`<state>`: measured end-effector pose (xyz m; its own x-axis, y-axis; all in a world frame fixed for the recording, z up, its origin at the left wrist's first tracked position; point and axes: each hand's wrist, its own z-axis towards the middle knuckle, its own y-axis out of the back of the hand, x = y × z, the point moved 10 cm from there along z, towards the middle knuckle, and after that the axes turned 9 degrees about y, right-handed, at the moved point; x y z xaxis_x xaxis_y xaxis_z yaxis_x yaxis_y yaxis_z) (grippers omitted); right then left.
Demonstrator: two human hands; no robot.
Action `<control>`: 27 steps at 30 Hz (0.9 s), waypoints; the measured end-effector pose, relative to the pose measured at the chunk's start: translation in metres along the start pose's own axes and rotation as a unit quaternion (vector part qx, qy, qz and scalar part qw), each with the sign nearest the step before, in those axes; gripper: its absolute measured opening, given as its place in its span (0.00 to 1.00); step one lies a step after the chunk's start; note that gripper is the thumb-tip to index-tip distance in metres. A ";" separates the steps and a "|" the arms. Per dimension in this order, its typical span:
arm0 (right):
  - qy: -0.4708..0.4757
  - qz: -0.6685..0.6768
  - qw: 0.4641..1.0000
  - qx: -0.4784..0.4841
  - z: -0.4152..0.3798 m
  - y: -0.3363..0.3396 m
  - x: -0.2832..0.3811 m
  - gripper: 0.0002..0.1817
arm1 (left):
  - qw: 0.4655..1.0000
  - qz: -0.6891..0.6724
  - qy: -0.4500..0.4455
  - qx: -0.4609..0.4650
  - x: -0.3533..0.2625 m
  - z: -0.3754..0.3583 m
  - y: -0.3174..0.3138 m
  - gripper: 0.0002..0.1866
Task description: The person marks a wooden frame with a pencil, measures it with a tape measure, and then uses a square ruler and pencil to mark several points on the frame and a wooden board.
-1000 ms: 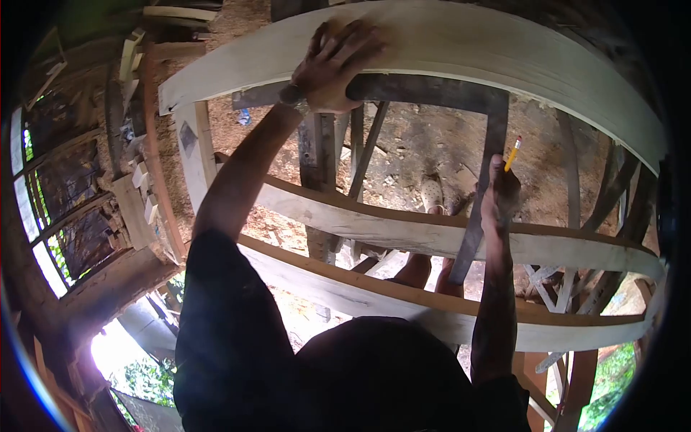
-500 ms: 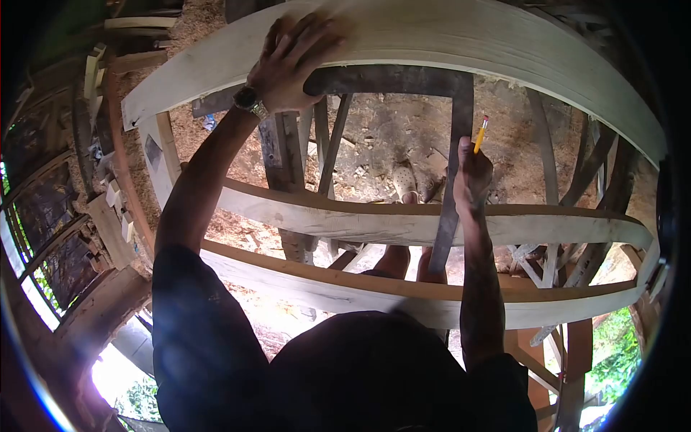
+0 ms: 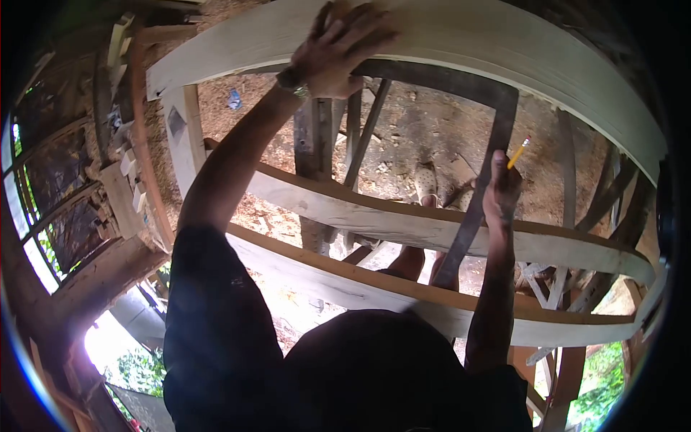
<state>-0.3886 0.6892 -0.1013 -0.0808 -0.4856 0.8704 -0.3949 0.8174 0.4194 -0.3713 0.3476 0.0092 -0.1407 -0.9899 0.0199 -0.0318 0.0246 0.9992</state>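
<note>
A wide, curved pale board [image 3: 461, 43] spans the top of the view. My left hand [image 3: 342, 54] lies on it with fingers spread, a watch on the wrist. A dark L-shaped square [image 3: 497, 108] has one arm along the board's lower edge and the other running down across two curved slats [image 3: 374, 216]. My right hand [image 3: 502, 189] is closed around the long arm of the square, thumb up. A yellow pencil [image 3: 518, 153] sticks out of the same hand, its eraser end upward.
Below the board, wood shavings cover the ground [image 3: 410, 115], where a foot in a perforated shoe [image 3: 426, 183] stands. A lower curved slat [image 3: 324, 282] runs near my body. Wooden supports [image 3: 313, 144] stand beneath; timber scraps [image 3: 122, 198] lie at the left.
The whole view has shifted, so the frame, hands and square appear farther right and slightly tilted. My left hand is still spread on the board; my right still holds square and pencil.
</note>
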 end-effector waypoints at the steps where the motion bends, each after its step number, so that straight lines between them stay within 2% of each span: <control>1: 0.017 -0.024 1.000 0.002 0.001 0.002 0.004 0.37 | 1.000 0.001 0.006 -0.001 -0.001 0.000 0.003 0.55; 2: 0.016 -0.020 1.000 0.004 0.003 0.002 0.004 0.37 | 1.000 0.001 0.012 -0.003 -0.001 0.000 0.005 0.53; 5: -0.011 -0.031 0.999 0.009 0.003 0.004 -0.002 0.38 | 0.995 0.022 -0.002 -0.092 -0.001 -0.002 0.004 0.45; 8: -0.012 -0.045 0.999 -0.016 0.003 0.005 0.004 0.37 | 0.992 0.075 -0.012 -0.099 0.002 -0.002 -0.004 0.39; 11: -0.009 -0.034 0.999 -0.027 0.001 0.006 0.010 0.36 | 0.994 0.065 -0.007 -0.087 0.002 -0.002 -0.007 0.38; 14: -0.002 -0.011 1.000 -0.003 0.006 0.003 -0.006 0.34 | 0.994 0.027 0.002 -0.109 0.004 -0.004 -0.006 0.41; 20: -0.001 -0.004 1.000 0.001 0.003 0.003 -0.004 0.34 | 0.997 0.043 0.032 0.054 0.004 -0.001 -0.008 0.54; 23: -0.015 -0.005 1.000 0.013 0.004 0.003 -0.012 0.34 | 0.999 0.024 0.021 0.016 0.006 -0.002 -0.011 0.56; 27: -0.020 -0.002 1.000 0.008 0.006 0.003 -0.014 0.35 | 0.992 0.086 0.001 -0.090 0.002 -0.007 -0.006 0.56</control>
<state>-0.3939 0.6966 -0.1133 -0.1163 -0.5011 0.8575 -0.4098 0.8107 0.4181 -0.3640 0.3442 0.0034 -0.1271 -0.9734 0.1909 0.1700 0.1682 0.9710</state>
